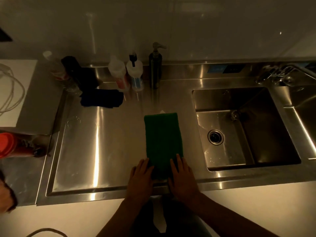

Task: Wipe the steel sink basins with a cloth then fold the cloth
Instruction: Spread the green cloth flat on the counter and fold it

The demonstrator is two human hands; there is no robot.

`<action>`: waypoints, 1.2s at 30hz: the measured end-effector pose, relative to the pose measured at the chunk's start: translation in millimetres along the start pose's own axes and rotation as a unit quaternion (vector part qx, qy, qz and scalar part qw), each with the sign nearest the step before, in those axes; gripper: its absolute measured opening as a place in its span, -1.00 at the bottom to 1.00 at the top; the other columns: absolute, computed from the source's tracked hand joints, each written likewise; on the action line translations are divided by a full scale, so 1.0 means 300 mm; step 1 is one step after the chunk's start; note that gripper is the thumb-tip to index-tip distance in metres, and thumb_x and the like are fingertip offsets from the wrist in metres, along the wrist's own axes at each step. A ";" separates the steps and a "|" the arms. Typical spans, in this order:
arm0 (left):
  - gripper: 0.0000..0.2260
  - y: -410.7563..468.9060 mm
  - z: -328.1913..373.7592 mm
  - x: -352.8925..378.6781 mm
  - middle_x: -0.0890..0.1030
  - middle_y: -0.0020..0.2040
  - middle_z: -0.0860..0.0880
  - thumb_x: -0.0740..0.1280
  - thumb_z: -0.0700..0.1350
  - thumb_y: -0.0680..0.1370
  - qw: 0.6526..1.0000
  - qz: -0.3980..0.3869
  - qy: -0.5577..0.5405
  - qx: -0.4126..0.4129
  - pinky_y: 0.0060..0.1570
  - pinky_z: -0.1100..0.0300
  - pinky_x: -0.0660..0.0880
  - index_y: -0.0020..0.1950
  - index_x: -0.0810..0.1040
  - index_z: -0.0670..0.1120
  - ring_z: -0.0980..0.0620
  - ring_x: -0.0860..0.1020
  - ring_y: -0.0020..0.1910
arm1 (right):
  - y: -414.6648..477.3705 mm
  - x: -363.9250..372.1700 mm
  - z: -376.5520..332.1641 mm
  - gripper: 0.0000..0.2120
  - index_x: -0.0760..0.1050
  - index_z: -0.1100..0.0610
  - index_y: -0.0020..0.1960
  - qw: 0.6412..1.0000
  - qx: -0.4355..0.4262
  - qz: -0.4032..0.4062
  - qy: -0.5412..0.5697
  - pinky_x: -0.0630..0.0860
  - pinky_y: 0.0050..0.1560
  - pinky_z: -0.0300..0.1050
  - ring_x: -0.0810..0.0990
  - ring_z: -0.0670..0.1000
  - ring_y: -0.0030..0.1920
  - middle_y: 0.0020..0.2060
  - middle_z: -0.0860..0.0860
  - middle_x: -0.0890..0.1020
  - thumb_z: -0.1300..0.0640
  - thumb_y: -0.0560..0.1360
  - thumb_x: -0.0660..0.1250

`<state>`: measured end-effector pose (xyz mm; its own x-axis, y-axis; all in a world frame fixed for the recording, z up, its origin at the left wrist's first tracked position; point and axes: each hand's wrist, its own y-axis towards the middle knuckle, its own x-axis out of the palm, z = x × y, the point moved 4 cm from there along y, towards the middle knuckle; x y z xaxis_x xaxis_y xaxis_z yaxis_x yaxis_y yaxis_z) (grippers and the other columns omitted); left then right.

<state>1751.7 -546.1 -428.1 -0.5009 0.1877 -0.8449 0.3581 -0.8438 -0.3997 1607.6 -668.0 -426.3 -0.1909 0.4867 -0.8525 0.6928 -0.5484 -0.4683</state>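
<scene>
Two bare forearms reached in from the near edge, ending in hands laid flat on the steel. The left hand (141, 177) was spread open, palm down, fingers extended and together, its inner edge touching the near left corner of the green cloth (163, 139). The right hand (182, 175) lay the same way, open and flat, fingertips resting on the near right corner of the cloth. Neither hand gripped anything; both only pressed on the fabric and the drainboard (95, 142) under it.

The cloth stretched away from the hands as a long narrow strip, lying flat on the drainboard, its far end well beyond the fingertips. To the right of the right hand lay a steel sink basin (242, 127), with a round drain (215, 136) in its floor; a second basin (306, 117) showed partly beyond it. Far past the hands stood a metal pump dispenser (155, 67) and two pale bottles (126, 74). Beyond the left hand lay a dark cloth (102, 98).
</scene>
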 end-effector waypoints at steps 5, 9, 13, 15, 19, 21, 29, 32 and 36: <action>-0.66 -0.053 0.055 -0.010 0.51 0.44 -0.07 0.30 -0.07 0.65 0.998 0.034 -0.023 0.049 0.50 -0.09 0.32 0.41 0.58 -0.05 -0.15 0.41 0.49 | -0.002 -0.072 0.040 -0.50 0.42 0.05 0.45 0.992 -0.113 0.058 0.001 0.30 0.47 0.15 0.26 0.18 0.52 0.54 0.08 0.27 -0.03 0.54 0.30; -0.69 -0.028 0.075 -0.029 0.57 0.32 -0.10 0.34 -0.10 0.62 0.997 0.036 0.007 0.074 0.32 -0.08 0.47 0.36 0.62 -0.04 -0.18 0.52 0.34 | -0.003 -0.083 0.121 -0.58 0.48 -0.01 0.33 0.982 -0.181 0.027 -0.043 0.37 0.37 -0.01 0.43 0.06 0.36 0.37 0.00 0.43 -0.09 0.51 0.33; -0.63 0.006 0.068 -0.009 0.41 0.43 0.01 0.19 0.03 0.69 0.999 -0.010 0.026 0.039 0.38 0.05 0.33 0.50 0.45 0.09 -0.07 0.35 0.43 | 0.019 -0.096 0.141 -0.58 0.52 0.05 0.33 0.978 -0.197 -0.002 -0.060 0.50 0.25 -0.03 0.50 0.07 0.28 0.31 0.03 0.51 0.03 0.49 0.39; -0.64 0.020 0.060 -0.001 0.40 0.43 0.04 0.21 0.05 0.67 0.999 -0.014 0.028 0.023 0.36 0.05 0.35 0.48 0.43 0.12 -0.04 0.35 0.42 | 0.025 -0.104 0.137 -0.58 0.51 0.05 0.33 0.978 -0.199 -0.008 -0.062 0.54 0.15 -0.05 0.49 0.06 0.27 0.31 0.02 0.50 0.07 0.48 0.40; -0.62 0.029 0.063 0.020 0.40 0.41 0.04 0.24 0.15 0.64 0.999 -0.019 0.036 -0.011 0.36 0.01 0.36 0.44 0.41 0.13 -0.05 0.36 0.39 | 0.039 -0.135 0.135 -0.65 0.55 0.07 0.27 0.972 -0.217 0.013 -0.089 0.60 -0.09 -0.05 0.57 0.09 0.18 0.22 0.05 0.57 0.14 0.48 0.38; -0.58 0.028 0.078 0.032 0.40 0.38 0.03 0.26 0.21 0.61 0.999 -0.011 0.039 -0.024 0.34 -0.02 0.36 0.43 0.39 0.11 -0.06 0.37 0.37 | 0.050 -0.144 0.120 -0.67 0.55 0.11 0.28 0.967 -0.229 0.018 -0.106 0.61 -0.11 -0.01 0.56 0.12 0.17 0.21 0.08 0.57 0.15 0.51 0.34; -0.56 0.067 0.143 0.052 0.42 0.42 -0.03 0.26 0.13 0.63 0.996 -0.018 0.079 0.032 0.44 -0.06 0.26 0.47 0.39 0.01 -0.11 0.39 0.40 | 0.051 -0.172 0.081 -0.64 0.60 0.21 0.13 0.978 -0.191 0.078 0.018 0.59 -0.20 0.02 0.61 0.19 -0.01 -0.01 0.15 0.63 0.29 0.34 0.43; -0.60 0.074 0.136 0.045 0.49 0.37 -0.06 0.32 0.00 0.60 0.997 -0.014 0.073 0.022 0.35 -0.05 0.37 0.44 0.45 -0.02 -0.13 0.48 0.33 | 0.056 -0.174 0.089 -0.67 0.55 0.16 0.17 0.982 -0.160 0.080 0.066 0.53 -0.05 -0.01 0.52 0.11 0.08 0.07 0.09 0.58 0.28 0.42 0.32; -0.60 0.080 0.118 0.019 0.59 0.21 -0.07 0.48 -0.14 0.45 0.998 0.006 0.070 0.009 0.07 -0.03 0.55 0.29 0.57 -0.03 -0.14 0.60 0.15 | 0.060 -0.183 0.093 -0.69 0.48 0.13 0.14 0.983 -0.148 0.072 0.084 0.46 -0.13 -0.07 0.50 0.08 0.01 0.04 0.05 0.54 0.28 0.41 0.30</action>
<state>1729.5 -583.2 -430.0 -0.3820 0.2449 -0.8911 0.3484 -0.8550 -0.3843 1611.2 -723.5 -394.3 0.0243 0.5377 -0.8428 0.8812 -0.4097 -0.2360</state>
